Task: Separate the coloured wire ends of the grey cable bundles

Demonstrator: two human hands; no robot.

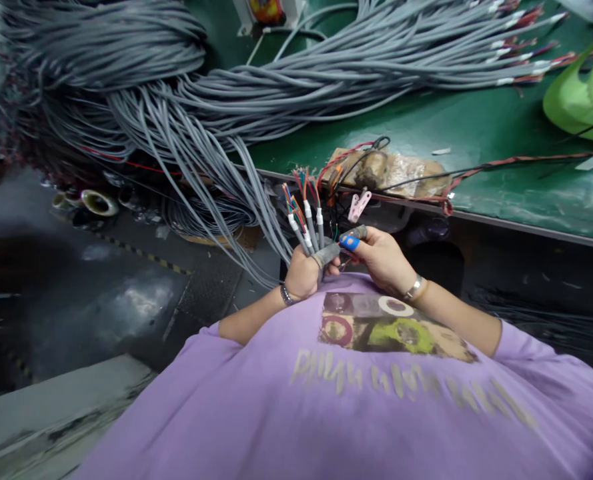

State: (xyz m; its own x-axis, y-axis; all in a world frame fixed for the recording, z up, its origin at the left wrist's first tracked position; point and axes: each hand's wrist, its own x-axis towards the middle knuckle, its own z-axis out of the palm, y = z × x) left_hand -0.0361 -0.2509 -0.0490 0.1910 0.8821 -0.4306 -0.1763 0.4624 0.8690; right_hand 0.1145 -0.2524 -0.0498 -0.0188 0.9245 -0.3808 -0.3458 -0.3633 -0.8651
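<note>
My left hand (303, 275) is closed around a small bunch of grey cable ends (321, 230), with a grey covering (327, 255) on one finger lying across them. My right hand (389, 260) is just to the right, its thumb and forefinger brought close together beside the bunch; I cannot tell whether they pinch a wire, as the spot is too small to make out. My right thumb wears a blue wrap (349, 243), and the forefinger next to it has a grey cover.

The cable ends stand up out of my left fist, in front of my purple shirt (326, 400) and at the near edge of the green table (501, 123). Each has a white band (319, 217) near its top, and thin coloured wires (303, 180) fan out above.

Just beyond my right hand is a pink clip (359, 207), and behind that a wrapped board (409, 175) lies along the table's near edge. Long grey cables (366, 73) stretch across the far side, their banded ends pointing right, towards a lime-green basket (571, 100). At the far left is a thick cable coil (111, 43); a roll of tape (99, 203) sits lower down on the left.
</note>
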